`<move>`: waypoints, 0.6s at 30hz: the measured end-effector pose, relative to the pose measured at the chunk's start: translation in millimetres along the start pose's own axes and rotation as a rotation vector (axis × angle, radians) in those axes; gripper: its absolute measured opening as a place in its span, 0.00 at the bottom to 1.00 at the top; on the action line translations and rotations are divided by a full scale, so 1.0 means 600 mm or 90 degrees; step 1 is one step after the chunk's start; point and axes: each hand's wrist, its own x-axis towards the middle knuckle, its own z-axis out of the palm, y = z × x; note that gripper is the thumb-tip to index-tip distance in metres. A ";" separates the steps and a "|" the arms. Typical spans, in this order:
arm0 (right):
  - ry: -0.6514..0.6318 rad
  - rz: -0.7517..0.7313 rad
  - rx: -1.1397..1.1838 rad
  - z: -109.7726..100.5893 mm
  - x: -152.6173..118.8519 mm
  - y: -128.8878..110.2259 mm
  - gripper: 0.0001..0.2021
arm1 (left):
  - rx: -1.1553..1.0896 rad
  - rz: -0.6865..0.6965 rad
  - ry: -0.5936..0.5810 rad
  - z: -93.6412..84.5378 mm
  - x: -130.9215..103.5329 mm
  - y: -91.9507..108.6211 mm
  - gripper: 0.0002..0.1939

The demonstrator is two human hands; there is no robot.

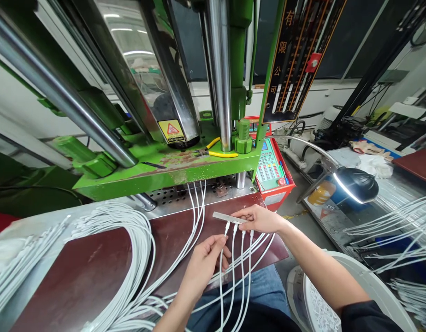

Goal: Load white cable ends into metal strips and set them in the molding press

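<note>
My right hand (256, 218) grips a flat grey metal bar (225, 216) by its right part. Several white cables with connector ends hang from the bar's lower edge, side by side. My left hand (211, 253) pinches the leftmost of these, a white cable (221, 272), just below its connector (227, 227). Both hands are over the brown board (213, 207) in front of the green press (185, 170). More white cables run from under the press across the board.
A coil of white cables (140, 235) lies at the left. Yellow-handled pliers (222, 154) rest on the press ledge. Right of it stand a red control box (273, 166), a lit lamp (354, 184) and a white bucket (365, 272). Further cables lie at the far right.
</note>
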 end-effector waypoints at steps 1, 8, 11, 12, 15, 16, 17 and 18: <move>0.007 0.012 -0.047 0.002 0.007 0.001 0.21 | 0.054 0.030 0.042 -0.007 0.003 -0.003 0.21; 0.107 0.087 -0.533 0.039 0.034 -0.016 0.17 | 0.115 0.141 0.225 -0.076 0.028 0.022 0.20; 0.110 0.082 -0.593 0.056 0.037 -0.022 0.15 | -0.038 0.143 0.309 -0.102 0.065 0.045 0.16; 0.110 0.076 -0.622 0.060 0.037 -0.022 0.14 | -0.091 0.132 0.328 -0.108 0.082 0.051 0.15; 0.119 0.053 -0.691 0.068 0.037 -0.018 0.13 | -0.181 0.078 0.299 -0.117 0.142 0.067 0.11; 0.123 0.047 -0.695 0.069 0.037 -0.015 0.13 | -0.207 0.050 0.261 -0.118 0.161 0.071 0.09; 0.127 0.043 -0.691 0.068 0.037 -0.013 0.13 | -0.234 0.017 0.212 -0.118 0.178 0.073 0.08; 0.126 0.042 -0.680 0.065 0.037 -0.012 0.13 | -0.258 -0.014 0.159 -0.116 0.194 0.073 0.09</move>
